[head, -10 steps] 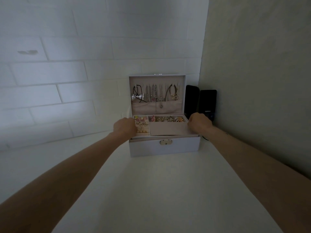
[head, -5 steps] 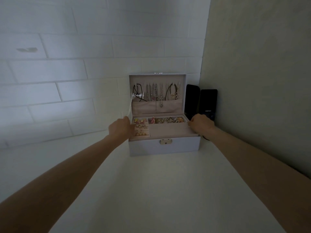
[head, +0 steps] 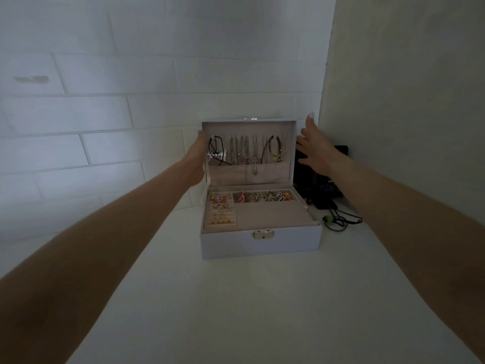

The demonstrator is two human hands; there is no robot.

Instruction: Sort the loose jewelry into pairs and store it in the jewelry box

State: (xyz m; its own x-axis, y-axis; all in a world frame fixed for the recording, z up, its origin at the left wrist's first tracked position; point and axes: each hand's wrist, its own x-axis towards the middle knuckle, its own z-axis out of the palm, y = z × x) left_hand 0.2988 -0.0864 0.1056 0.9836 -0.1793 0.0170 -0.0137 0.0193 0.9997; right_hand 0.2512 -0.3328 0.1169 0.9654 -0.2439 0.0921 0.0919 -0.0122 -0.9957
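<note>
A pale grey jewelry box [head: 236, 245] stands open on the white surface, its lid [head: 249, 176] upright against the wall. Several necklaces [head: 246, 153] hang inside the lid. A row of rings [head: 262, 197] fills the back of the tray, and small earrings [head: 220, 210] sit in the left slots. My left hand [head: 195, 158] lies stretched along the lid's left edge, its fingertips partly hidden behind it. My right hand [head: 315, 151] is raised beside the lid's right edge with its fingers spread, holding nothing.
Black speakers [head: 321, 191] stand right of the box, partly behind my right hand. A dark cable with a green piece [head: 336, 222] lies beside them. A white brick wall [head: 131, 114] is behind and a plain wall [head: 406, 101] closes the right side.
Both hands have risen from the box's tray edges to the sides of the lid. The view has come closer to the box.
</note>
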